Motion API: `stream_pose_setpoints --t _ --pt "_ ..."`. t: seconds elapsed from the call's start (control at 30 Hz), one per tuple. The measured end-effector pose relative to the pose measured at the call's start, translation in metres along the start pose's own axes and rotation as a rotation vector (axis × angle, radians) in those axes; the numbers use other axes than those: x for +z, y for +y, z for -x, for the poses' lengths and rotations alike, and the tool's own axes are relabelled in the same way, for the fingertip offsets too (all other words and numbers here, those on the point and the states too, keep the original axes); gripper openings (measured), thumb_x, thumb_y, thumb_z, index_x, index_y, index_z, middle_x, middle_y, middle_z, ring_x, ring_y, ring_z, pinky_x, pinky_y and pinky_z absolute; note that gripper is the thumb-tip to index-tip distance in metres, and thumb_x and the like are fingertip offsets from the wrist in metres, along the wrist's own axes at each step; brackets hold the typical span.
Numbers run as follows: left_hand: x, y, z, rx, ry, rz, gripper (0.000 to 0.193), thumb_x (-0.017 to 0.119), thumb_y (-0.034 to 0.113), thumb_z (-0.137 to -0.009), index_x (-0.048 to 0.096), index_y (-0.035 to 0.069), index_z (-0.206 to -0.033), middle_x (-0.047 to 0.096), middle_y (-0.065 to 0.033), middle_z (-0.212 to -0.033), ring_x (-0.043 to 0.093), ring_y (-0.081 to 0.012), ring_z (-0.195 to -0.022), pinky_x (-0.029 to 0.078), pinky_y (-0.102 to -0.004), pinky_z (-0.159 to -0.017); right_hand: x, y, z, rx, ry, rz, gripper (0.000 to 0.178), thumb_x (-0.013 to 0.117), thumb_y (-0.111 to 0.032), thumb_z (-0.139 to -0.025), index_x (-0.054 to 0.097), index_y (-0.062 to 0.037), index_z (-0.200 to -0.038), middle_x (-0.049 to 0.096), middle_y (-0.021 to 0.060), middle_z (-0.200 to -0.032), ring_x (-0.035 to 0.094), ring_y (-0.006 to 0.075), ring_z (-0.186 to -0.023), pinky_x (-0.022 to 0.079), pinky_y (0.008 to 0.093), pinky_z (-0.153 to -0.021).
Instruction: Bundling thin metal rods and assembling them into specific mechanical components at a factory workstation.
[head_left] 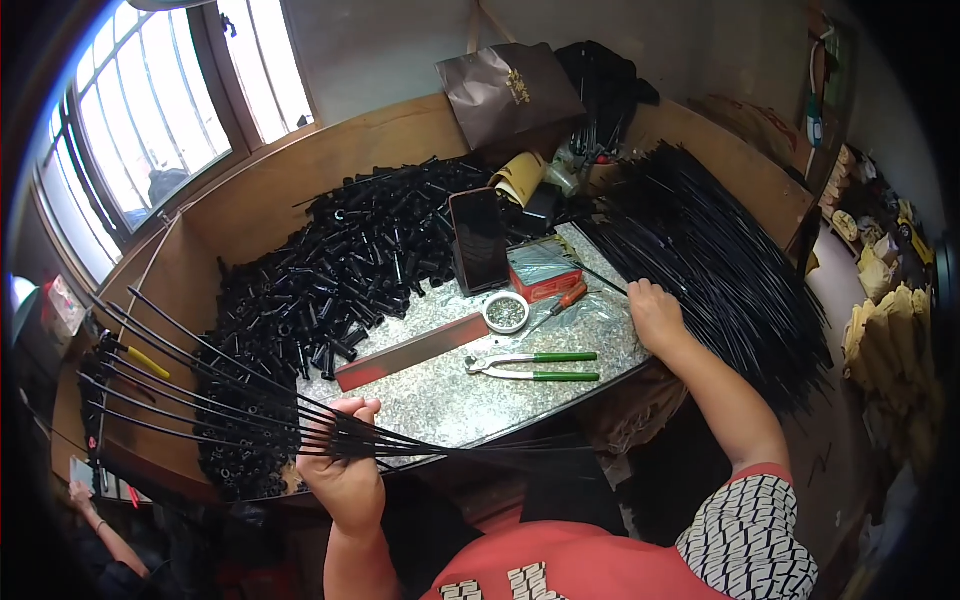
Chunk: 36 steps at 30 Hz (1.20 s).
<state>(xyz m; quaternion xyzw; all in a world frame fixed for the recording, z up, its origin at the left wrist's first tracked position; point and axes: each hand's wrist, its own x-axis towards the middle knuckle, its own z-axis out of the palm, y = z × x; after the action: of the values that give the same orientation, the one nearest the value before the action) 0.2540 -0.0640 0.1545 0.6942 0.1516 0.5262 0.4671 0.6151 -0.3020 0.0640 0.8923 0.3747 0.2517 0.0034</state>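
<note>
In my left hand point(343, 478), at the near edge of the worktop, is a bundle of thin black rods point(362, 438). Its fingers are wrapped round them, and the rods fan out to the left. My right hand point(656, 316) is closed at the worktop's right side, pinching the end of a thin black rod point(605, 279). Beside it lies a large heap of long black rods point(710, 260). Between my hands are pincers with green handles point(535, 367), a small white bowl of tiny metal parts point(506, 313) and a long metal bar point(412, 353).
A heap of short black tubular parts point(340, 250) covers the worktop's left and back. A phone point(480, 240) stands upright near a red box point(545, 284) and an orange-handled screwdriver point(568, 297). Wooden boards point(250, 200) wall the table. Another person's hand point(80, 495) shows at lower left.
</note>
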Motion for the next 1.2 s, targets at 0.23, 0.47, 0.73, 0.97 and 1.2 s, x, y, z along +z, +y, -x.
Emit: stream_pose_setpoints --t 0.23,0.47,0.73,0.97,1.2 --pt "0.004 0.005 0.002 -0.036 0.010 0.090 0.014 0.064 -0.010 -0.084 0.063 -0.004 -0.096 0.067 -0.0098 -0.087 0.065 -0.0145 -0.084 0.051 -0.0253 -0.079 -0.008 0.019 0.002 0.011 0.052 -0.062 0.014 0.057 -0.004 -0.079 0.051 -0.0006 -0.091 0.056 0.0151 -0.088 0.061 0.0321 -0.081 0.052 0.0404 -0.066" --pt "0.004 0.008 0.002 -0.027 -0.023 0.075 0.014 0.062 -0.010 -0.084 0.063 -0.004 -0.096 0.068 -0.0104 -0.088 0.065 -0.0155 -0.084 0.051 -0.0268 -0.079 -0.049 0.018 0.000 0.192 0.168 -0.590 0.012 0.064 -0.009 -0.081 0.060 0.0012 -0.084 0.061 0.0159 -0.081 0.061 0.0311 -0.077 0.049 0.0415 -0.068" --pt "0.009 0.007 0.000 -0.132 -0.092 0.088 0.012 0.064 -0.006 -0.085 0.066 -0.003 -0.096 0.069 -0.0069 -0.093 0.062 -0.0109 -0.088 0.047 -0.0237 -0.081 -0.117 -0.061 0.011 0.274 -0.519 -1.703 0.009 0.058 -0.007 -0.091 0.055 -0.0007 -0.096 0.059 0.0040 -0.072 0.059 0.0101 -0.062 0.051 0.0244 -0.052" --pt "0.017 0.011 -0.003 -0.122 -0.246 0.195 0.044 0.057 -0.006 -0.088 0.048 -0.003 -0.131 0.063 -0.0136 -0.117 0.060 -0.0192 -0.108 0.046 -0.0321 -0.093 -0.137 -0.147 0.020 -0.046 -1.152 -1.926 0.013 0.046 -0.015 -0.100 0.050 -0.0039 -0.105 0.061 0.0071 -0.085 0.063 0.0135 -0.071 0.054 0.0274 -0.061" --pt "0.007 0.010 -0.008 -0.146 -0.174 0.328 0.038 0.051 -0.005 -0.091 0.046 -0.005 -0.128 0.065 -0.0151 -0.103 0.064 -0.0216 -0.099 0.049 -0.0330 -0.088 -0.123 -0.185 0.026 -0.213 -1.221 -2.037 0.022 0.045 -0.020 -0.101 0.052 -0.0009 -0.111 0.061 0.0081 -0.090 0.063 0.0149 -0.079 0.054 0.0286 -0.069"
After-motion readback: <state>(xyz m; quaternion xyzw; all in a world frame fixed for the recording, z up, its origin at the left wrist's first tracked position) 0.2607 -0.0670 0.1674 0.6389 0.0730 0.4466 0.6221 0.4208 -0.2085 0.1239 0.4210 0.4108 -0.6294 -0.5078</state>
